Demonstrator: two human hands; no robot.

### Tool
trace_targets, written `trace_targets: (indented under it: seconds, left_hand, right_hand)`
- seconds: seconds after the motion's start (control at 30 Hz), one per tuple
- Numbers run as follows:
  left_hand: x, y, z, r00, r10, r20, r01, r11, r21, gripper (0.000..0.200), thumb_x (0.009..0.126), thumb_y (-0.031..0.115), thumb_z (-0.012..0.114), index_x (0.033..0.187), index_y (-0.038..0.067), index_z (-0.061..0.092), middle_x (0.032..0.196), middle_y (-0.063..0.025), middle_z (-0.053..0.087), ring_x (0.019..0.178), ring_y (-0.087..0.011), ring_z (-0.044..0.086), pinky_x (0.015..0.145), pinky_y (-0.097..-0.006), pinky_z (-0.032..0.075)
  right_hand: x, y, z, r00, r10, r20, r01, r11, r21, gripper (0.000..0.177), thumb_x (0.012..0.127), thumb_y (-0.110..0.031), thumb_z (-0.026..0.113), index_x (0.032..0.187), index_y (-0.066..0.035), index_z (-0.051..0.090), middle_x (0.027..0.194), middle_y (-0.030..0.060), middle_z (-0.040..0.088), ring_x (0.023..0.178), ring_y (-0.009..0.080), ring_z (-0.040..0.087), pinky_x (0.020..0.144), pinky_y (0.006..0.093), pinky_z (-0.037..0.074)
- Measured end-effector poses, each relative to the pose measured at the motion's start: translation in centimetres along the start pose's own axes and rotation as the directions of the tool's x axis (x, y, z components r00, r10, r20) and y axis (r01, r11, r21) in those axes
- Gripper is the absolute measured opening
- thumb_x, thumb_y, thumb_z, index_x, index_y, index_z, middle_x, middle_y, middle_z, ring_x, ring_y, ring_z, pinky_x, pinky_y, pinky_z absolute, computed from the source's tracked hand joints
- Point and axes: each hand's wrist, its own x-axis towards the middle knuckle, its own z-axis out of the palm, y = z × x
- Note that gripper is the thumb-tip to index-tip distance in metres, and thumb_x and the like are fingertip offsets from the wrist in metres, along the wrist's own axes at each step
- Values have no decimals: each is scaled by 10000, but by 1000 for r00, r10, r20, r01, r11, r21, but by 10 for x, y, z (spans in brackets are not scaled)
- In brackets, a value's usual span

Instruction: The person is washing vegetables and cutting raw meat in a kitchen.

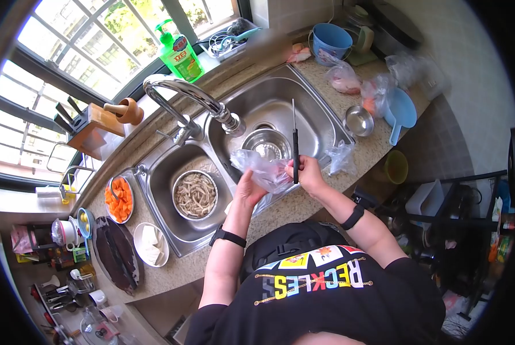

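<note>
A clear plastic bag (263, 171) is bunched over the front edge of the sink, and the fingers of my left hand (249, 188) are closed on its near side. Something pinkish shows through the plastic. My right hand (308, 172) grips a slim black-handled tool (295, 150), which looks like a knife seen edge-on, its thin blade pointing away from me. The right fingertips are right at the bag's edge. Behind the bag, a steel bowl (267, 144) sits in the right basin (312, 118), partly covered by the plastic.
A bowl of pale strips (195, 195) stands in the left basin. Carrot pieces (118, 199) and a white bowl (151, 244) are on the left counter. A crumpled bag (341, 158), small steel bowl (358, 121) and blue ladle (400, 112) lie right. The faucet (191, 95) arches over the sink.
</note>
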Motion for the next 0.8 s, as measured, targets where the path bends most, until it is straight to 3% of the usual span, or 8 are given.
trace_targets:
  seconds: [0.07, 0.2, 0.33, 0.47, 0.53, 0.67, 0.73, 0.8]
  left_hand:
    - [4, -7, -10, 984, -38, -175, 48, 997, 56, 566, 753, 218, 664, 1227, 27, 419, 1218, -158, 484, 1134, -310, 453, 991, -483, 317]
    - [10, -17, -26, 973, -12, -232, 29, 997, 69, 482, 781, 144, 620, 1189, -28, 430, 1178, -185, 509, 1067, -307, 515, 940, -441, 408]
    - [16, -18, -28, 983, -21, -185, 20, 1000, -9, 437, 786, 121, 597, 1160, -50, 450, 1124, -194, 540, 997, -293, 560, 885, -409, 460]
    - [17, -10, -50, 973, 95, -209, -90, 995, 32, 421, 803, 142, 578, 1155, -54, 456, 1094, -193, 554, 964, -283, 574, 856, -400, 477]
    - [13, -5, -44, 995, 57, -84, -54, 998, 35, 405, 821, 167, 561, 1148, -51, 461, 1085, -187, 556, 949, -262, 579, 829, -377, 491]
    - [11, -9, -10, 997, 35, -72, -37, 999, -16, 384, 830, 171, 548, 1143, -37, 469, 1081, -181, 556, 948, -258, 577, 832, -383, 488]
    - [12, -7, -17, 990, -36, 139, 52, 992, -117, 370, 831, 167, 545, 1142, -21, 475, 1097, -175, 551, 965, -271, 567, 869, -407, 464]
    - [13, -9, -20, 1000, 20, -7, -20, 996, -90, 369, 841, 184, 528, 1146, -17, 475, 1101, -171, 550, 965, -276, 565, 873, -411, 459]
  right_hand:
    - [0, -1, 2, 1000, -10, 27, 10, 1000, -6, 105, 751, -39, 657, 785, 8, 569, 678, 37, 587, 577, 96, 559, 524, 231, 454]
    - [-3, -13, 5, 995, 16, 102, -18, 1000, 18, 115, 754, -52, 660, 814, 10, 583, 698, 35, 597, 601, 90, 559, 544, 222, 453]
    - [3, -23, -3, 975, 63, 212, -81, 994, 79, 149, 754, -76, 666, 846, 14, 590, 706, 36, 599, 632, 89, 566, 579, 214, 458]
    - [9, -19, -22, 998, 3, 55, -6, 999, 54, 225, 732, -120, 706, 873, 16, 595, 724, 29, 600, 648, 87, 565, 601, 209, 457]
    - [7, -13, -27, 995, 63, 71, -50, 984, -171, 253, 735, -122, 702, 925, 13, 602, 778, 34, 616, 699, 82, 563, 631, 214, 448]
    - [4, 9, -20, 994, 101, 45, -95, 989, -112, 308, 721, -143, 729, 945, 27, 604, 802, 37, 621, 687, 76, 554, 630, 214, 443]
    - [2, 4, -16, 996, 82, 38, -78, 992, -102, 274, 719, -148, 733, 893, 21, 607, 769, 22, 609, 669, 73, 543, 620, 215, 437]
    - [-2, -8, -11, 994, 109, 17, -107, 990, -87, 222, 720, -149, 733, 812, 0, 597, 716, 9, 591, 634, 69, 525, 604, 218, 429]
